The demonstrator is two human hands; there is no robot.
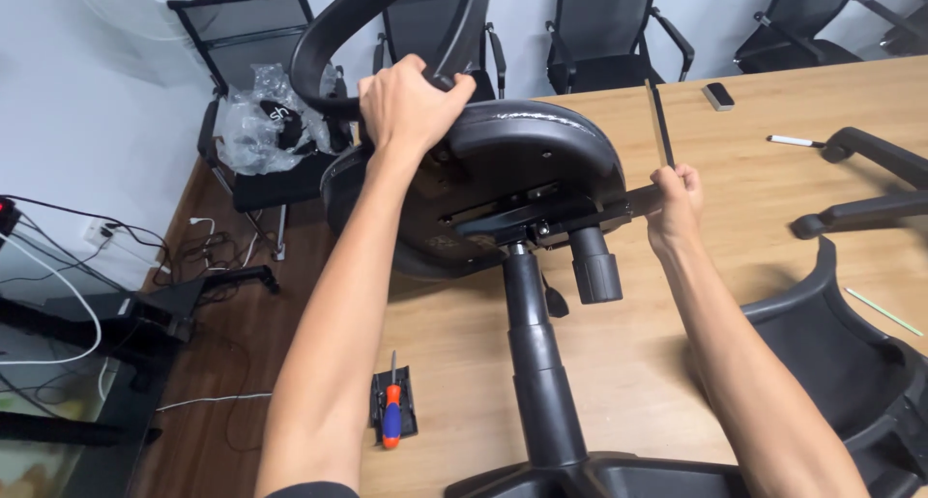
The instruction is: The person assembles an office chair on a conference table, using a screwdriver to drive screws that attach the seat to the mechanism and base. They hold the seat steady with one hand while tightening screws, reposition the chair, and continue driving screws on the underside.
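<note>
Holding a black office chair seat [522, 160] on its side on the wooden worktop [773, 169].

Near us lies a screwdriver [391, 413] with an orange and blue handle. The smooth round post [536, 363] goes up to the seat's hard, shiny plastic underside. The right hand [674, 208] is closed around a thin lever [643, 200]. The left hand [411, 102] wraps tight on the curved armrest [329, 43]. The heavy seat might tip and roll if the left grip slips.

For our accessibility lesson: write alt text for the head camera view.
A person's left hand grips an armrest of an office chair lying on a wooden table, while the right hand holds a lever under the seat. A screwdriver lies nearby.
</note>
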